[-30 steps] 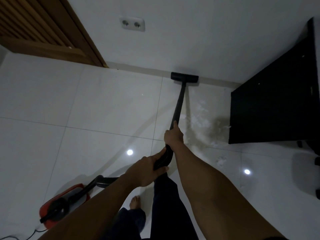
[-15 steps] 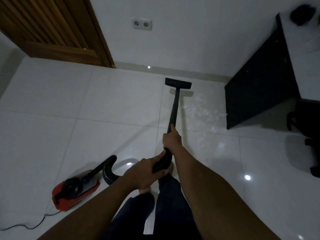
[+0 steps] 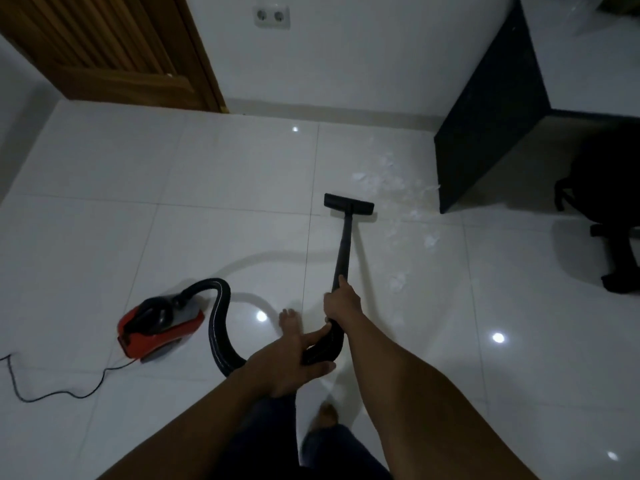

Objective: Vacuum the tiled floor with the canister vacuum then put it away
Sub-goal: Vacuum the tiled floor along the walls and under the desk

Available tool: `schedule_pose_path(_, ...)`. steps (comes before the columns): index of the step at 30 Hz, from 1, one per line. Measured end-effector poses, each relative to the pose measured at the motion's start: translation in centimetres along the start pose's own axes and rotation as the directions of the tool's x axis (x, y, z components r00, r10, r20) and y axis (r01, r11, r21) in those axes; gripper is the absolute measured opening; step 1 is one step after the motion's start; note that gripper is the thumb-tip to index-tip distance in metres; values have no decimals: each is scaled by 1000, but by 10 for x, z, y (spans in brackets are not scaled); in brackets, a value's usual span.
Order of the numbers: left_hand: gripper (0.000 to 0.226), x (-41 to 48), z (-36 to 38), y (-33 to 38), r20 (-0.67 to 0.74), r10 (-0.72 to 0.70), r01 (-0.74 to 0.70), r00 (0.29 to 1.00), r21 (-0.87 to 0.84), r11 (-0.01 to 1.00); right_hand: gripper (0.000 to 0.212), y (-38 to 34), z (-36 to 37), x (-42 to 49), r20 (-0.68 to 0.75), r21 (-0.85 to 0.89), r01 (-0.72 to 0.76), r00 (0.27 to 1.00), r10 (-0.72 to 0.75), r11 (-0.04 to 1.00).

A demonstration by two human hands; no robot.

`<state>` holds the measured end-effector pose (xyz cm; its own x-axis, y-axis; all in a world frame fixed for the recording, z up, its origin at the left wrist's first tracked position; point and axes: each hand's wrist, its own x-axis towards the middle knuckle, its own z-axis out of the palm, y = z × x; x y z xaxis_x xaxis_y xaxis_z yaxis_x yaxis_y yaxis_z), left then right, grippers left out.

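While both hands [image 3: 341, 303] clamp the wand [image 3: 343, 249], floor nozzle [image 3: 348, 204] ahead, canister [image 3: 157, 325] left.

The floor [image 3: 225, 174] is laid with large glossy white tiles [image 3: 519, 278] split by thin dark grout lines, and several small bright spots of light [image 3: 498, 337] reflect off them. A plain white wall [image 3: 363, 57] runs along the far side, with a pale skirting board [image 3: 329, 110] at its foot and a white double socket [image 3: 272, 17] set into it. At the far left stands a brown wooden door [image 3: 104, 46] with slats, in a matching frame. To the right, a black cabinet [image 3: 491, 116] with a white top stands against the wall. Beside it, at the right edge, the dark base of a chair [image 3: 609, 237] shows. The room is dim.
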<state>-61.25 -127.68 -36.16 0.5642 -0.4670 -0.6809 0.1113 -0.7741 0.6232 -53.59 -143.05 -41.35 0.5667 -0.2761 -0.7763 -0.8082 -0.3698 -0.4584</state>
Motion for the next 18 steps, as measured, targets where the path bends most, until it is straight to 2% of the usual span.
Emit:
schedule_pose_path(7, 83, -64, 107, 9, 101, 38, -42, 994, 36, 998, 73, 117, -4, -76, -10, 10, -55, 998, 55, 998)
schedule_pose_path(10, 87, -99, 135, 20, 139, 38, -38, 989, -5, 999, 71, 159, 5, -99, -22, 6, -79, 997, 79, 997)
schedule_pose_path(14, 81, -133, 169, 10, 220, 109, -130, 969, 79, 988, 70, 208, 23, -136, -36, 28, -101, 994, 102, 994)
schedule_pose_path(18, 83, -171, 201, -13, 264, 103, -136, 959, 109, 985, 69, 248, 47, -180, -52, 12, -111, 992, 111, 994)
